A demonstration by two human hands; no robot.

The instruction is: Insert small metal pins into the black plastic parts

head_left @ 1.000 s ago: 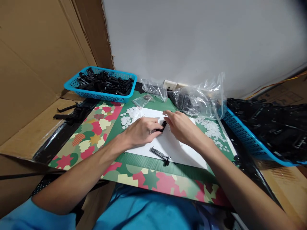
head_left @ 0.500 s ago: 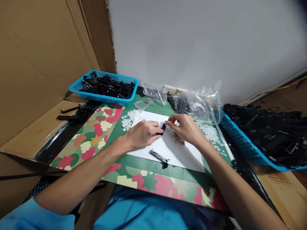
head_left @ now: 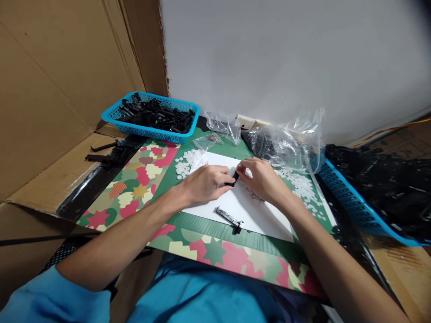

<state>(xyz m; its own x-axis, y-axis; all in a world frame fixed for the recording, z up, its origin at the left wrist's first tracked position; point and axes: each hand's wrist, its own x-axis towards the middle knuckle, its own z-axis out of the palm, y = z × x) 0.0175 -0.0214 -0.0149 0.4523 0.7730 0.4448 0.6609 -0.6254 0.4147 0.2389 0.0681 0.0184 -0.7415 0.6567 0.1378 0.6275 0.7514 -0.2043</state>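
Observation:
A small black plastic part (head_left: 235, 177) is pinched between the thumb and fingers of my left hand (head_left: 209, 184), tilted above the white sheet (head_left: 198, 210). At its far end, the closed fingertips of my right hand (head_left: 258, 177) meet the part; whatever they pinch is too small to make out. Beneath and beside my right hand lies a scatter of tiny brownish metal-looking pieces (head_left: 254, 196). Closer to my body, a second black part (head_left: 229, 218), long and narrow, rests on the sheet by its front edge.
Small white discs (head_left: 186, 163) are spread left of the sheet, and more white discs (head_left: 305, 188) lie to the right. A blue basket (head_left: 148, 130) of black parts stands back left, another blue basket (head_left: 357, 202) at right. Clear plastic bags (head_left: 289, 143) sit along the wall.
My right fingertips have come down onto the far end of the black part, closing the small gap. My left hand keeps its hold. The whole view has shifted slightly.

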